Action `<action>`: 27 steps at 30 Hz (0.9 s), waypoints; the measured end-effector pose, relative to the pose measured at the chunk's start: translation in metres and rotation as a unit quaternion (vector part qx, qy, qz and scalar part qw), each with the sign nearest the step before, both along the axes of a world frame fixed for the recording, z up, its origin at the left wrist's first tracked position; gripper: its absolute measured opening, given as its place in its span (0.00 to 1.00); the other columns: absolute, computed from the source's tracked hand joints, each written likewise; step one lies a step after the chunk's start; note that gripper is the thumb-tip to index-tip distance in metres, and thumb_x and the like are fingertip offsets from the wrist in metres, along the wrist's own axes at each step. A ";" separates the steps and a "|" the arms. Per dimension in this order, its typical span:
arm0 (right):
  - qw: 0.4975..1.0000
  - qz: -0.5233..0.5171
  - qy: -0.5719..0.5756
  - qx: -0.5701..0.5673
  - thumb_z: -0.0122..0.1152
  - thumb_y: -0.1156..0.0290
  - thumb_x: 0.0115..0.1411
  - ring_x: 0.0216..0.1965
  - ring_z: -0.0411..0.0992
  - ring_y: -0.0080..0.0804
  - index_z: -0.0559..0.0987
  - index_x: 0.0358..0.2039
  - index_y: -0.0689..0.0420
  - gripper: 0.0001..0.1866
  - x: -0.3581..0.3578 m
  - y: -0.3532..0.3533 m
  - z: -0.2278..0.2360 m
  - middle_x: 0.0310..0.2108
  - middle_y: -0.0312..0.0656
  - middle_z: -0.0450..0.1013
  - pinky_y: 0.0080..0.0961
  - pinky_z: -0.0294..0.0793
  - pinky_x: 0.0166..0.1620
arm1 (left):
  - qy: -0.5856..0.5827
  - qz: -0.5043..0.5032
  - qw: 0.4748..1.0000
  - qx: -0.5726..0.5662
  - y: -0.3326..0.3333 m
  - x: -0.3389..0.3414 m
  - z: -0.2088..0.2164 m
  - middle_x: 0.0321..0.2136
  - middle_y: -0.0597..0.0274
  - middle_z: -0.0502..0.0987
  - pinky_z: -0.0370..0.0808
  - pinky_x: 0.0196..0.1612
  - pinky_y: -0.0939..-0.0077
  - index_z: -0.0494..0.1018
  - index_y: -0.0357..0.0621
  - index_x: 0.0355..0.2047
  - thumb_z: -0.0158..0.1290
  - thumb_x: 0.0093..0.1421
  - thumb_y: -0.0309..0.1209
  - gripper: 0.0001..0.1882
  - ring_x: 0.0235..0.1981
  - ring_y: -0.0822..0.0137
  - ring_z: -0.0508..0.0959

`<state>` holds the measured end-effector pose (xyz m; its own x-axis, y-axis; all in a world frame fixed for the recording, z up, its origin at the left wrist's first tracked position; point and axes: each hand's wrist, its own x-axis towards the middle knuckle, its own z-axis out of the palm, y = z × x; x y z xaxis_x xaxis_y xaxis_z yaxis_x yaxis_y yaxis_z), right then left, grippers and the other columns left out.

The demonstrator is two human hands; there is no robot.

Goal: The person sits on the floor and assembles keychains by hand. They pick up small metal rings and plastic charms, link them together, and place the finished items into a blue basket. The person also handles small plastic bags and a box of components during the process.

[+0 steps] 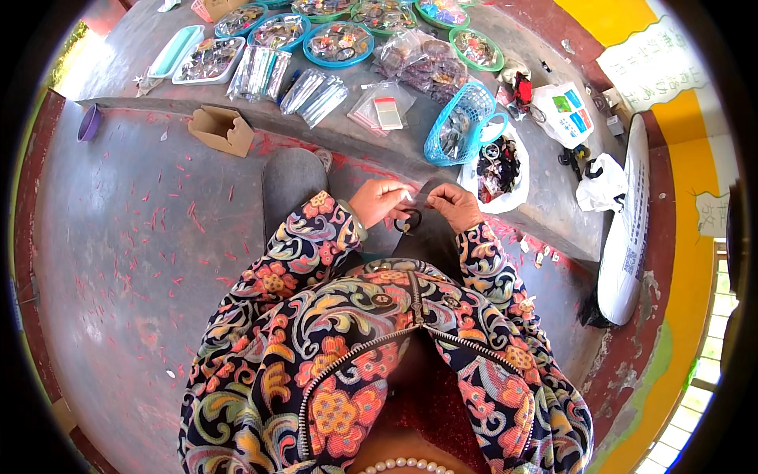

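Both my hands meet above my dark-trousered lap, fingers closed in pinches. My left hand [380,203], with a band at its wrist, holds a black hair tie [408,222], whose loop hangs just below its fingertips. Between the hands is a small pale, see-through strip [416,199]. My right hand [455,208] pinches the right end of this strip. Whether the strip is joined to the hair tie is too small to tell. Ahead of my right hand, a white plastic bag [516,192] stands open, full of black and coloured small items.
On the raised concrete ledge [371,144] stand a blue basket [437,150], a bag with a red-and-white card [371,118], bundled silvery packets [314,96] and several trays of trinkets. An open cardboard box [212,144] sits left. Red scraps litter the floor [134,261]. A long white sack [620,261] lies right.
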<state>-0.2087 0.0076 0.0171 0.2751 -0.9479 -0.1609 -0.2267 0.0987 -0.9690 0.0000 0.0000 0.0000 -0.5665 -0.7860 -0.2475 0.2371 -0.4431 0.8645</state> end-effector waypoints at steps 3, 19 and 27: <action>0.996 0.021 0.073 -0.035 0.55 0.74 0.50 0.23 0.64 0.17 0.74 0.25 0.61 0.04 0.006 0.008 0.011 0.19 0.33 0.69 0.16 0.65 0.28 | -0.055 -0.004 0.996 -0.070 0.007 0.002 0.011 0.28 0.58 0.74 0.73 0.23 0.82 0.69 0.33 0.38 0.49 0.55 0.28 0.12 0.25 0.72 0.75; 0.997 -0.012 0.058 -0.056 0.55 0.76 0.51 0.24 0.68 0.18 0.74 0.25 0.63 0.04 0.011 0.004 0.024 0.21 0.35 0.71 0.15 0.68 0.29 | -0.135 0.037 0.982 -0.127 -0.001 0.006 0.024 0.16 0.63 0.74 0.63 0.12 0.85 0.74 0.35 0.26 0.52 0.52 0.30 0.09 0.11 0.79 0.68; 0.998 -0.024 -0.054 0.027 0.55 0.71 0.53 0.25 0.69 0.20 0.74 0.28 0.63 0.07 0.007 0.003 0.023 0.22 0.36 0.71 0.15 0.68 0.30 | -0.092 0.036 0.994 -0.049 0.000 0.007 0.026 0.21 0.61 0.75 0.64 0.13 0.87 0.73 0.33 0.27 0.51 0.53 0.32 0.11 0.14 0.79 0.69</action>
